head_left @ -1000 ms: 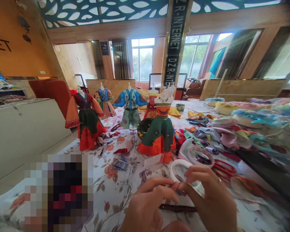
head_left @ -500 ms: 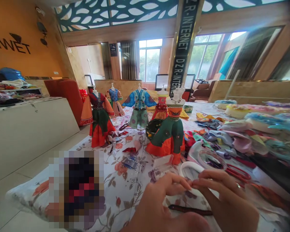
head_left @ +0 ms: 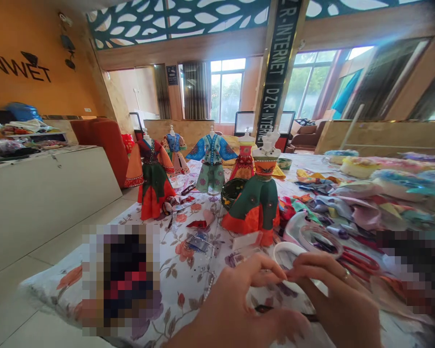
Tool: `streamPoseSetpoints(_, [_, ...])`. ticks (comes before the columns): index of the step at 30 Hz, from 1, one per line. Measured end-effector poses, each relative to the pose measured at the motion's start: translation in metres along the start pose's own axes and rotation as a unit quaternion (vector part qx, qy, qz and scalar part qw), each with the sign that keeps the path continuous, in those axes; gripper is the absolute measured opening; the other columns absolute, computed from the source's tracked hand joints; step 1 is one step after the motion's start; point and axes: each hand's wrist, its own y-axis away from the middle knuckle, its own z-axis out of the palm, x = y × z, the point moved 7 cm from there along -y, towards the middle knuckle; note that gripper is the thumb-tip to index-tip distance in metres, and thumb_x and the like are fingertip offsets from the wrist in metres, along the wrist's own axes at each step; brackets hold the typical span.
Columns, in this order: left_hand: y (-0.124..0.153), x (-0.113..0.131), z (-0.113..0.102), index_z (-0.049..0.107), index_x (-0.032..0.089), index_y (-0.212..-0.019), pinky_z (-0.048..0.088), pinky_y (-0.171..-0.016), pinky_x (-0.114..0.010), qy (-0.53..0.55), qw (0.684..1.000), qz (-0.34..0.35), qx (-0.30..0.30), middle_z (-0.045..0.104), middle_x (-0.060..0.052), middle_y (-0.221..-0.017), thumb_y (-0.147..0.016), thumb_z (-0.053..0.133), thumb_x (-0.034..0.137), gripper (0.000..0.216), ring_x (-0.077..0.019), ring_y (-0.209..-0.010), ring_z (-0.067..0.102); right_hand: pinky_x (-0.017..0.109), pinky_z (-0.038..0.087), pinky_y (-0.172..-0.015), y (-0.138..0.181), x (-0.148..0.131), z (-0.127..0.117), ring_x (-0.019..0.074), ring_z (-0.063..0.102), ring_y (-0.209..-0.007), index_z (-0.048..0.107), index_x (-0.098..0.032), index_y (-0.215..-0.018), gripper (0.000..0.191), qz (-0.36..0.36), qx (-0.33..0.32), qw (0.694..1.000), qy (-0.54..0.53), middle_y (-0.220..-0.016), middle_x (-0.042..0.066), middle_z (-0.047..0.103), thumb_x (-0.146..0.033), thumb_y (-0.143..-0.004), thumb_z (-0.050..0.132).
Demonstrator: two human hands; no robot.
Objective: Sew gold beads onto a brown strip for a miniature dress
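Low in the view, my left hand (head_left: 235, 304) and my right hand (head_left: 335, 292) meet with thumbs and forefingers pinched tip to tip. Whatever lies between the fingertips is too small to make out. A ring sits on a finger of my right hand. Under them is a dark slim tool (head_left: 264, 308), partly covered by my left hand. Just behind the fingers lies a white ring-shaped roll (head_left: 280, 251), with a clear tape roll (head_left: 335, 240) and red-handled scissors (head_left: 364, 263) to its right. Closest beyond is a small dress form in a green and orange skirt (head_left: 252, 212).
Several more dressed miniature forms stand behind, one in a blue jacket (head_left: 212, 147). A dark woven basket (head_left: 226, 193) sits among them. Fabric scraps (head_left: 362, 208) heap at the right. Bead strings and a clear plastic piece (head_left: 247, 240) lie on the flowered tablecloth (head_left: 183, 282).
The view has shifted slightly, moving the scene a little to the right. My fingertips stay together, while my left hand and thumb cover more of the dark slim tool.
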Motion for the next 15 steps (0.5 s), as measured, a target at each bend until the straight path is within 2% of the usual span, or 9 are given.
streamPoseSetpoints(4, [-0.001,-0.001,0.001,0.06,0.023,-0.089,0.05,-0.052,-0.021,0.044,0.999,-0.015,-0.013,0.073,-0.001,-0.085,-0.07,0.071,0.032,0.024,-0.0182,-0.072,0.069,0.022,0.052,-0.061,0.001,0.006,0.003,0.0135,0.064,-0.066,0.062,-0.026,-0.073,0.017,0.027,-0.016,0.999,-0.025,-0.078,-0.001,0.064,-0.028,-0.089,0.057])
streamPoseSetpoints(6, [-0.002,-0.004,0.001,0.059,0.022,-0.088,0.047,-0.047,-0.019,0.082,0.996,-0.033,-0.019,0.071,-0.001,-0.085,-0.073,0.069,0.036,0.023,-0.0127,-0.057,0.066,0.021,0.052,-0.06,0.001,0.009,0.005,0.0138,0.064,-0.067,0.062,-0.025,-0.07,0.017,0.056,-0.025,0.997,-0.055,-0.078,-0.001,0.064,-0.026,-0.087,0.058])
streamPoseSetpoints(8, [-0.003,-0.009,0.003,0.057,0.021,-0.089,0.043,-0.04,-0.016,0.147,0.986,-0.064,-0.039,0.07,0.0,-0.084,-0.074,0.067,0.044,0.029,-0.0055,-0.039,0.055,0.021,0.051,-0.059,0.0,0.013,0.007,0.0138,0.062,-0.067,0.061,-0.025,-0.067,0.017,0.095,-0.034,0.99,-0.103,-0.076,-0.001,0.063,-0.024,-0.084,0.061])
streamPoseSetpoints(11, [-0.005,-0.015,0.007,0.056,0.021,-0.089,0.038,-0.036,-0.014,0.22,0.969,-0.098,-0.064,0.069,0.001,-0.079,-0.074,0.065,0.054,0.037,-0.0002,-0.03,0.043,0.019,0.05,-0.057,-0.002,0.02,0.012,0.0133,0.06,-0.065,0.06,-0.024,-0.063,0.017,0.157,-0.043,0.966,-0.201,-0.073,-0.002,0.059,-0.023,-0.078,0.066])
streamPoseSetpoints(15, [-0.007,-0.011,0.001,0.058,0.021,-0.086,0.046,-0.041,-0.017,0.191,0.98,-0.056,-0.031,0.07,0.0,-0.077,-0.076,0.064,0.054,0.035,-0.0037,-0.034,0.052,0.019,0.047,-0.049,-0.004,0.033,0.016,0.0133,0.056,-0.061,0.06,-0.023,-0.061,0.018,0.235,-0.037,0.927,-0.289,-0.069,-0.001,0.056,-0.027,-0.076,0.068])
